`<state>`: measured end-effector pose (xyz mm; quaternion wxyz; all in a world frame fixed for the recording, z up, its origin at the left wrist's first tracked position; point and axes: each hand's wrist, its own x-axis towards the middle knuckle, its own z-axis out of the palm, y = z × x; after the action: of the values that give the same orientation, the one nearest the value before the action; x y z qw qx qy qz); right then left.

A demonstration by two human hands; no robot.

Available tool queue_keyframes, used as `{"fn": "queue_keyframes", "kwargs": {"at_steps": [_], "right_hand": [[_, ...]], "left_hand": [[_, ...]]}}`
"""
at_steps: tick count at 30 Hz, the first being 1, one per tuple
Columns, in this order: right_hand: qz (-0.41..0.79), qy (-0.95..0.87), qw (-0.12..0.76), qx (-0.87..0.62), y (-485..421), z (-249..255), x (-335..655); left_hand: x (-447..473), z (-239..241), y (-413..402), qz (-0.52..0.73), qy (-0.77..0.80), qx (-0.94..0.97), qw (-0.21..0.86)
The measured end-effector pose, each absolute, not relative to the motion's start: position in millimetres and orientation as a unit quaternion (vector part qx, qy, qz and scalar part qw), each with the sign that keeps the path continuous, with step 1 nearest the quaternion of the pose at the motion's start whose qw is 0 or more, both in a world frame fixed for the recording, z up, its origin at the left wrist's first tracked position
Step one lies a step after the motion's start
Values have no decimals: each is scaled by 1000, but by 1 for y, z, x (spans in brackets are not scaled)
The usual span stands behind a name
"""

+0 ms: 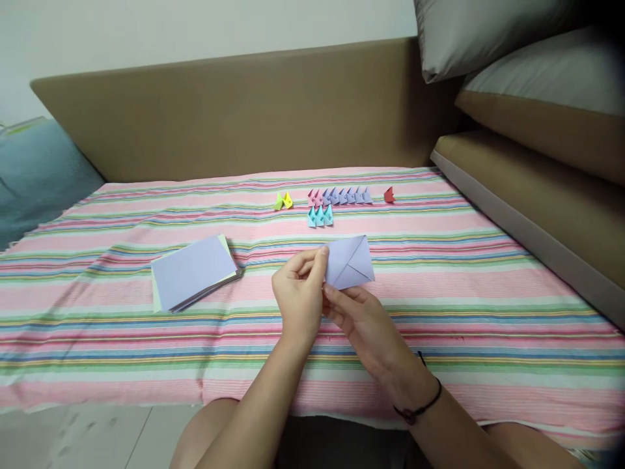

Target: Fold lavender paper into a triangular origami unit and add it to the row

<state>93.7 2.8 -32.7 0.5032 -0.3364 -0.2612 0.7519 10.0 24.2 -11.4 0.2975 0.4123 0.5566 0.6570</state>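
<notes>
A lilac sheet of origami paper (349,262), showing crossing diagonal folds, is held up in front of me above the striped cloth. My left hand (300,286) pinches its left edge, thumb on top. My right hand (359,316) grips the lower left part of the same paper from below, its fingers partly hidden beneath it. To the left lies a stack of paper sheets (195,270), lilac on top with a pale green one showing at the edges.
Small folded paper pieces stand farther back: yellow ones (283,201), a pink and lilac row (342,197), turquoise ones (319,217) and a red one (389,195). A brown backrest (244,124) rises behind. Cushions (547,150) are piled at right; a blue pillow (39,176) lies left.
</notes>
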Motion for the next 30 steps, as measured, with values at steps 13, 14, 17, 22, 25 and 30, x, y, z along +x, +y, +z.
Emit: {"fn": "queue_keyframes", "kwargs": {"at_steps": [13,14,17,22,25,30], "right_hand": [[720,-358,520,-288,22,-20,121],[696,-361,539,-309,24,-18,124],[631,-360,575,-376,29,-15,133],[586,-372,579,-427,35,-15,149],[511,-445,576,-457,36,-14,157],[298,-601,555,-492,31,-9,157]], "left_hand": [[0,-10,28,674,530,416,302],[1,-10,28,666,534,420,309],[8,-11,24,644,539,428,334],[17,-14,23,621,519,436,393],[12,-15,27,585,499,472,432],[5,-12,28,551,465,637,272]]}}
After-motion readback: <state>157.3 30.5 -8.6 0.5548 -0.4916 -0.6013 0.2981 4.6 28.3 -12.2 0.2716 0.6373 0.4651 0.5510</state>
